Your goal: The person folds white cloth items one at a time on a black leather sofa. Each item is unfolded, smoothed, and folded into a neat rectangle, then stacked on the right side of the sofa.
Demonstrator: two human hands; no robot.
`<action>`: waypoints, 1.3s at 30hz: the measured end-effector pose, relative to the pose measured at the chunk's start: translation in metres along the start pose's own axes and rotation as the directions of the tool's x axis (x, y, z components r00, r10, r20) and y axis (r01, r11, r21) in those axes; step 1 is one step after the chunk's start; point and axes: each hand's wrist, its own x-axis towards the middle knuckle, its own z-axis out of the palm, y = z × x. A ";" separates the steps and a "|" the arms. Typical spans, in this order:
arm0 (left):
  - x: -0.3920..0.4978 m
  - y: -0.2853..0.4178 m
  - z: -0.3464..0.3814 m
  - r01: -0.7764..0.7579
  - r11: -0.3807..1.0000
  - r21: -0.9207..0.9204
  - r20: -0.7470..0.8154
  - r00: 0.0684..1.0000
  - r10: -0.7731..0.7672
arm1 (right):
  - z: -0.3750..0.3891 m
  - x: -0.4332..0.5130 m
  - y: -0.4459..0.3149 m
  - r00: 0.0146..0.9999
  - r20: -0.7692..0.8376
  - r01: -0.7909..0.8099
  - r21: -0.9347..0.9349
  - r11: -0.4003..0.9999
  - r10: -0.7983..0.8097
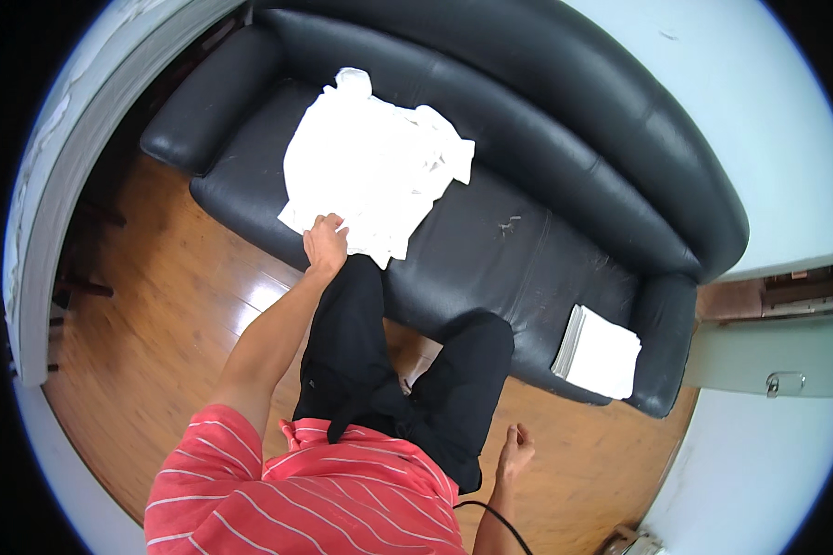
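A crumpled white cloth or garment (361, 159) lies spread over the left part of a black leather sofa (486, 236). My left hand (326, 243) rests on its near edge, fingers bent against the fabric; whether they pinch it is not clear. My right hand (516, 451) hangs low at the right, beside my right leg and over the floor, with its fingers curled and nothing visible in them. A neat stack of white folded sheets, cloth or paper (600, 354), sits at the sofa's right end by the armrest.
The sofa's armrests (212, 97) rise at both ends, and its backrest (597, 111) curves along the far side. Below is a wooden floor (166, 305). Dark furniture legs (87, 286) stand at the left. A glass door with a metal handle (784, 383) is at the right.
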 end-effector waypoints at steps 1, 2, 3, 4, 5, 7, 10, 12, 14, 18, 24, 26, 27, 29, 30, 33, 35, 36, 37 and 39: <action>-0.003 0.005 -0.007 -0.028 0.998 -0.055 -0.043 0.999 0.025 | 0.013 0.004 -0.022 0.993 0.032 0.110 0.037 0.993 -0.111; -0.007 0.010 -0.014 -0.058 0.993 -0.102 -0.074 0.996 0.050 | 0.027 0.005 -0.043 0.982 0.045 0.181 0.055 0.982 -0.183; -0.012 0.018 -0.022 -0.085 0.985 -0.149 -0.085 0.994 0.073 | 0.048 0.003 -0.065 0.978 -0.008 0.209 0.167 0.964 -0.210; -0.018 0.027 -0.028 -0.140 0.972 -0.189 -0.136 0.984 0.116 | 0.059 0.000 -0.088 0.880 -0.019 0.476 0.009 0.880 -0.475; -0.026 0.038 -0.035 -0.213 0.951 -0.225 -0.187 0.967 0.172 | 0.076 -0.004 -0.111 0.777 -0.036 0.630 0.045 0.775 -0.629; -0.044 0.063 -0.048 -0.342 0.886 -0.312 -0.276 0.925 0.260 | 0.113 -0.024 -0.153 0.777 0.059 0.588 0.287 0.756 -0.627; -0.099 0.096 -0.058 -0.428 0.804 -0.413 -0.252 0.902 0.351 | 0.157 -0.061 -0.198 0.707 0.622 -0.150 0.597 0.788 -0.337; -0.146 0.109 -0.055 -0.412 0.748 -0.521 -0.135 0.905 0.404 | 0.184 -0.074 -0.214 0.607 0.762 -0.482 0.578 0.659 -0.224; -0.191 0.105 -0.052 -0.237 0.777 -0.583 0.125 0.919 0.374 | 0.199 -0.073 -0.218 0.577 0.812 -0.604 0.495 0.624 -0.086; -0.231 0.077 -0.044 0.341 0.685 -0.644 0.534 0.842 0.083 | 0.198 -0.070 -0.181 0.704 0.705 -0.384 0.476 0.791 -0.082; -0.219 0.067 -0.040 0.257 0.738 -0.623 0.602 0.761 0.243 | 0.182 -0.067 -0.141 0.710 0.686 -0.251 0.456 0.854 -0.158; -0.208 0.075 -0.039 0.379 0.695 -0.611 0.712 0.647 0.273 | 0.177 -0.062 -0.144 0.699 0.687 -0.213 0.463 0.860 -0.196; -0.202 0.081 -0.040 0.449 0.691 -0.566 0.774 0.578 0.258 | 0.175 -0.058 -0.147 0.692 0.689 -0.213 0.480 0.851 -0.216; -0.193 0.095 -0.043 0.466 0.664 -0.585 0.773 0.568 0.282 | 0.166 -0.051 -0.155 0.695 0.676 -0.178 0.491 0.853 -0.244; -0.187 0.102 -0.046 0.507 0.601 -0.618 0.761 0.577 0.297 | 0.161 -0.047 -0.160 0.764 0.592 -0.150 0.550 0.822 -0.257; -0.167 0.120 -0.065 0.520 0.396 -0.757 0.648 0.677 0.348 | 0.137 -0.026 -0.180 0.886 0.390 -0.207 0.816 0.539 -0.251; -0.153 0.121 -0.084 0.392 0.334 -0.857 0.508 0.751 0.421 | 0.104 -0.011 -0.191 0.916 0.281 -0.159 0.910 0.383 -0.287; -0.155 0.120 -0.095 0.337 0.421 -0.842 0.512 0.746 0.425 | 0.090 -0.010 -0.195 0.925 0.241 -0.120 0.920 0.373 -0.295; -0.159 0.121 -0.099 0.369 0.453 -0.812 0.564 0.697 0.442 | 0.076 -0.010 -0.198 0.908 0.180 -0.051 0.943 0.327 -0.378; -0.177 0.120 -0.106 0.387 0.504 -0.772 0.622 0.624 0.474 | 0.052 -0.014 -0.201 0.910 0.152 -0.022 0.946 0.323 -0.385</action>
